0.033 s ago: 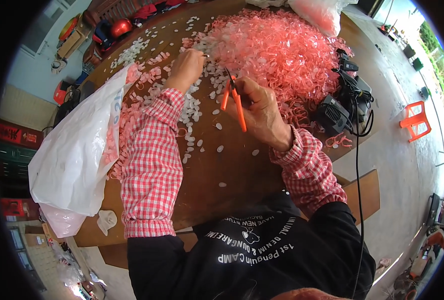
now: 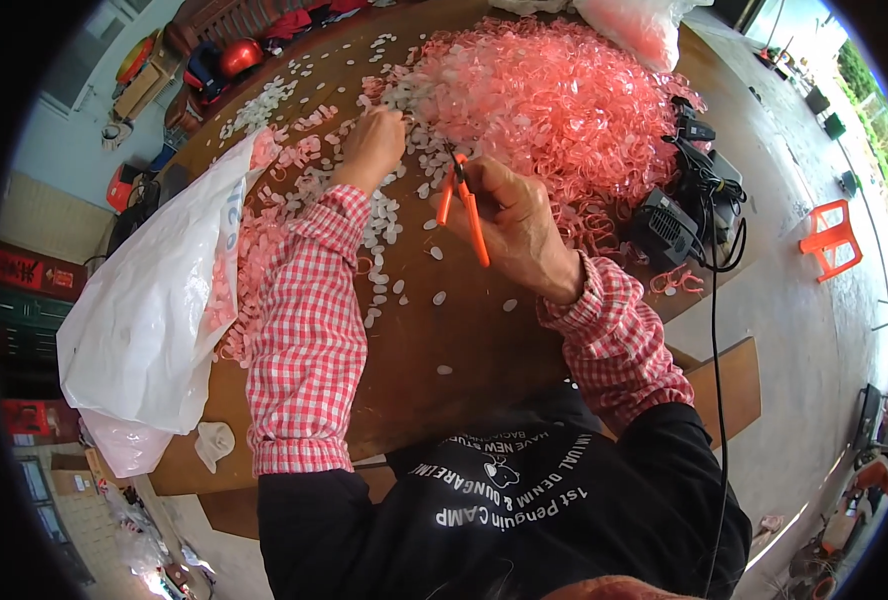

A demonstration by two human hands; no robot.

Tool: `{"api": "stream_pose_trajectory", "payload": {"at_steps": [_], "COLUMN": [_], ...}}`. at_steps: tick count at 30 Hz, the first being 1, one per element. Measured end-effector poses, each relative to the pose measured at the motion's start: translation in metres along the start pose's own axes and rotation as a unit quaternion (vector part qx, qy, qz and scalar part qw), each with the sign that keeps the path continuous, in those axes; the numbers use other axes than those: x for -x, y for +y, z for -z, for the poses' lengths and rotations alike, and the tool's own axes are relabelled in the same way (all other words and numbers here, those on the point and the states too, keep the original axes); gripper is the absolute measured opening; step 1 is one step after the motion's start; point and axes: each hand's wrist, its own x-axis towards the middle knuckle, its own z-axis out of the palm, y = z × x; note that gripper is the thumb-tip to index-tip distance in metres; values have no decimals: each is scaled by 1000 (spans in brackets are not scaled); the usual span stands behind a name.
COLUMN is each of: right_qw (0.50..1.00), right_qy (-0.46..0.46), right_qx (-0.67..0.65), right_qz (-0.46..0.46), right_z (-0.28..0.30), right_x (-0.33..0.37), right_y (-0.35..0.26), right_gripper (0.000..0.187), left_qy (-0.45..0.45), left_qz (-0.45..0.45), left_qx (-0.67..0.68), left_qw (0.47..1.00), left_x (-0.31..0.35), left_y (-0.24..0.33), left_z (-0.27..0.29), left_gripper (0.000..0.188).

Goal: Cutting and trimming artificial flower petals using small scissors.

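My right hand (image 2: 512, 215) is closed around orange-handled cutting pliers (image 2: 473, 222), their dark tip pointing up and away toward a large heap of translucent pink plastic pieces (image 2: 554, 100). My left hand (image 2: 374, 145) is left of the pliers, over the near-left edge of the heap. Its fingers are bent together, and whatever they hold is too small or hidden to make out. Small white oval plastic pieces (image 2: 437, 254) lie scattered on the brown table (image 2: 414, 340) below and between the hands. More pink pieces (image 2: 249, 255) lie beside my left forearm.
A large white plastic bag (image 2: 149, 300) rests at the table's left edge, next to my left sleeve. Black power adapters with cables (image 2: 669, 225) sit right of the heap, one cord running down past my right arm. An orange stool (image 2: 830, 242) stands on the floor at right.
My left hand has shifted slightly left and toward me. The pliers in my right hand have moved a little left and tilted slightly.
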Motion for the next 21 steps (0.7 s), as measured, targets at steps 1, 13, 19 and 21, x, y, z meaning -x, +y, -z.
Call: {"api": "stream_pose_trajectory", "payload": {"at_steps": [1,13,19,21], "right_qw": [999,999,999,998], "right_qy": [22,13,27,39], "right_qx": [-18,27,13,22], "right_qz": [22,26,27,49], "right_z": [-4,1,-14,-15], "right_x": [0,0,-2,-2], "right_y": [4,5,17,22], "right_gripper": [19,16,18,22], "left_qy": [51,-1,0,-5], "left_qz": [11,-46,-92,-126], "left_qx": [-34,75,111,154], "left_qw": [998,996,990,980], "left_x": [0,-59,-45,-34], "left_y": [-7,39,20,24], "left_z": [-23,32,28,31], "left_gripper": [23,42,24,25]}}
